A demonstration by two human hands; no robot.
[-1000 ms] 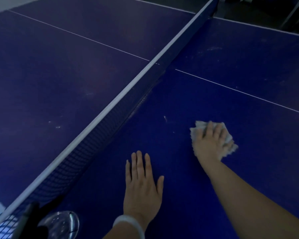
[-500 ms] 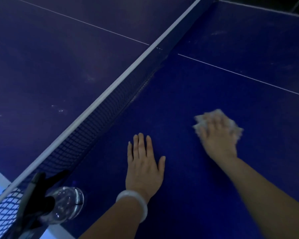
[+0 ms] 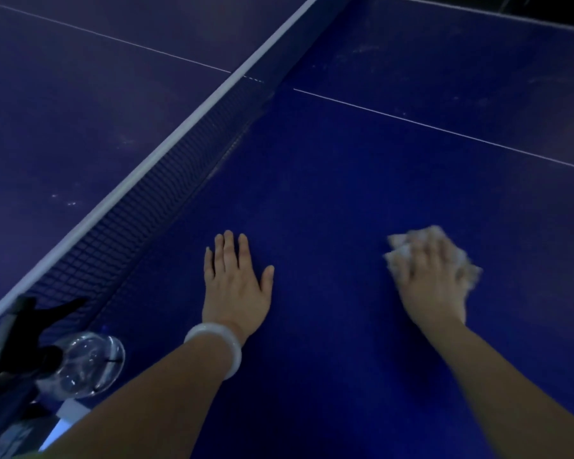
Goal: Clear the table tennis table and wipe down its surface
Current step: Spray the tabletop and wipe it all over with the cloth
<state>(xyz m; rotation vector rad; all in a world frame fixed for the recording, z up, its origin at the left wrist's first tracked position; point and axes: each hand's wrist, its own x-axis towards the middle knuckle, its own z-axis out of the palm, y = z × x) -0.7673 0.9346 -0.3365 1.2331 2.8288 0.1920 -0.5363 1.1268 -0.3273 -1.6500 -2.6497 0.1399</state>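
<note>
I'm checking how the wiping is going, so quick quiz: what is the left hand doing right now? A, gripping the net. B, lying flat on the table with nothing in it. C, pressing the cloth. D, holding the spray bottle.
B: the left hand lies flat with straight fingers on the bare blue table, while the right hand presses the cloth; the spray bottle stands untouched by the net.

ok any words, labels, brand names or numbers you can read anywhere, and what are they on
None can be read.
table tennis table: only plain white lines, no print.
spray bottle: clear, no label visible.
white bangle: plain.
cloth under the right hand: blurred, no print made out.
</note>
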